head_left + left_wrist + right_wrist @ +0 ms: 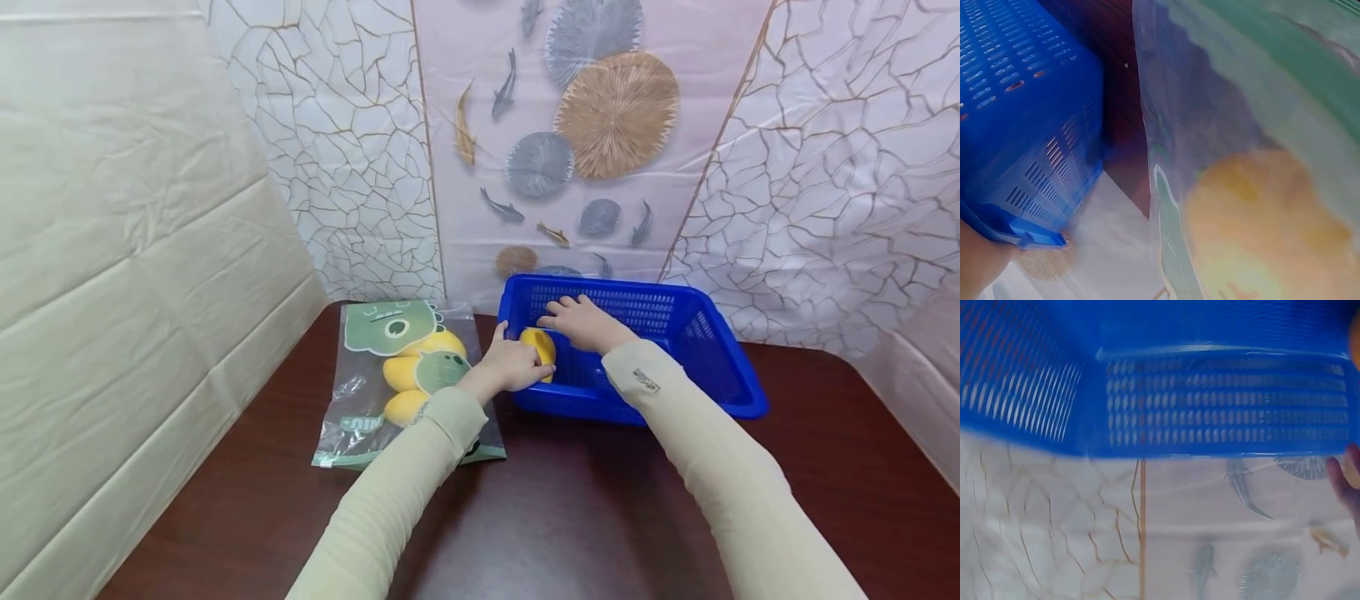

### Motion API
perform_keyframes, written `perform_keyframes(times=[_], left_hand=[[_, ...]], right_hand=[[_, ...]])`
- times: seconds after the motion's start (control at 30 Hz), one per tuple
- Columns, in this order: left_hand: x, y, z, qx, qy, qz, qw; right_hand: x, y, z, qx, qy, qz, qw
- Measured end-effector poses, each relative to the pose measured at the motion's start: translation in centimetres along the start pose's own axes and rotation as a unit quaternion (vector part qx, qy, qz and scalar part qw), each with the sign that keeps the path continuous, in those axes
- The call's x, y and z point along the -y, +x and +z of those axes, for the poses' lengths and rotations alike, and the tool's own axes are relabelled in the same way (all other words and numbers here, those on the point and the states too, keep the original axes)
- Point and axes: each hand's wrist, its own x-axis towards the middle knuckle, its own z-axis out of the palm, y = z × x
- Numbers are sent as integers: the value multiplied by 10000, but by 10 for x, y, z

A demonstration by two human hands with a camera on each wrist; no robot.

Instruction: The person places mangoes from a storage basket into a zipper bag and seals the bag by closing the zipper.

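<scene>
My left hand [513, 364] grips the left rim of a blue plastic basket [637, 408], thumb inside and a finger along the outer side. Just inside that rim stands a yellow mango [537, 340], partly covered by the left thumb. Over the basket's interior, right of the mango, my right hand [588, 323] reaches with spread fingers and nothing in its grasp. In the right wrist view its fingertips [1342, 481] show at the right edge. A clear zip bag [360, 358] with a green cartoon print lies left of the basket, holding several yellow mangoes [405, 372].
The dark brown table [555, 500] extends in front of the bag and basket. Behind them hangs a patterned cloth [495, 242] with fish and lily pads. A pale cloth wall [150, 250] borders the left side.
</scene>
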Motion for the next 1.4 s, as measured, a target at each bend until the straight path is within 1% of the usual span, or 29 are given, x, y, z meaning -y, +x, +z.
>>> perform_keyframes(times=[0.07,0.13,0.4,0.53,0.6,0.67,0.77,0.9,1.0,1.07,1.17,1.23,1.4], left_hand=[[1,0,-1,-11,46,-22,10000],[1,1,-2,-1,5,-31,10000],[-1,2,-3,-7,-208,61,9998],[-1,2,-3,-9,-152,55,9999],[0,2,-3,-38,-110,62,9999],[1,1,-2,-62,-119,84,9999],[3,-1,0,-22,-181,87,9998],[7,-4,2,-44,-164,48,9998],[8,-4,2,-70,-128,41,9999],[7,-4,1,-34,-115,42,9999],[4,-3,0,25,-72,47,10000],[2,-2,-1,33,-33,62,10000],[-1,0,-1,46,21,46,10000]], right_hand=[[-1,4,2,-129,-510,-216,9984],[-2,7,4,-199,-771,-347,9962],[-3,13,14,31,-988,-549,9936],[0,13,14,66,-954,-581,9937],[3,14,14,109,-911,-521,9944],[6,14,14,247,-827,-424,9954],[11,15,17,522,-490,-254,9971],[15,21,22,603,-110,-95,9981],[16,24,26,588,35,-98,9982],[18,24,26,744,158,-78,9971],[19,22,25,854,231,-108,9960],[18,19,25,872,144,-126,9960],[11,13,28,738,-12,-194,9971]])
